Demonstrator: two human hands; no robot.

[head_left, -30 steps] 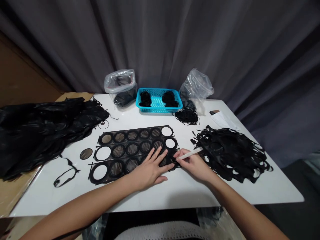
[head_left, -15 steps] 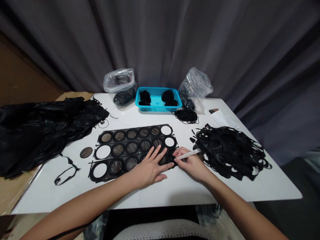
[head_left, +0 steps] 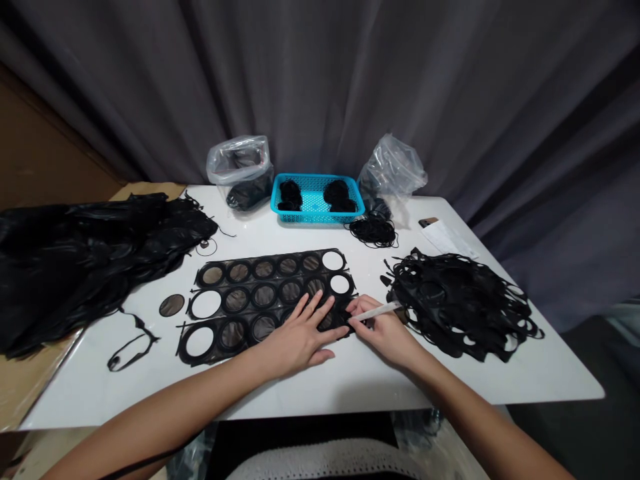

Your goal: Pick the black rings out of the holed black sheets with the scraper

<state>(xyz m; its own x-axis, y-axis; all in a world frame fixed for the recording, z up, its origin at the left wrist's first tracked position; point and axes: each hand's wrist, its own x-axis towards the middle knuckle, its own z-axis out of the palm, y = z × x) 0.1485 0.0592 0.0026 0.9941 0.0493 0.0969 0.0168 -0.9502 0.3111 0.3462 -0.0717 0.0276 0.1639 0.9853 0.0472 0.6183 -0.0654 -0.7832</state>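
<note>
A black rubber-like sheet [head_left: 250,280] with rows of ring shapes lies flat on the white table; several rings still frame dark discs, while a few show bare white through them. My left hand [head_left: 303,333] rests on its right part, fingers spread, pressing it down. At the lower right corner of the sheet, my right hand [head_left: 383,330] is closed around a thin, whitish flat stick [head_left: 375,311], its lower end at the sheet's edge. Whether the stick is a blade or a plain strip I cannot make out. My fingers hide that corner.
A heap of black cut-out scraps [head_left: 460,303] lies right. Left are a large black sheet pile [head_left: 90,260], a loose disc [head_left: 172,305] and a scrap loop [head_left: 135,347]. Behind stand a blue basket [head_left: 317,217], two clear bags [head_left: 240,170] and a bundle of thin black rings [head_left: 373,231].
The stick in my right hand has tilted slightly, showing a narrower face. My left hand stays in place on the sheet.
</note>
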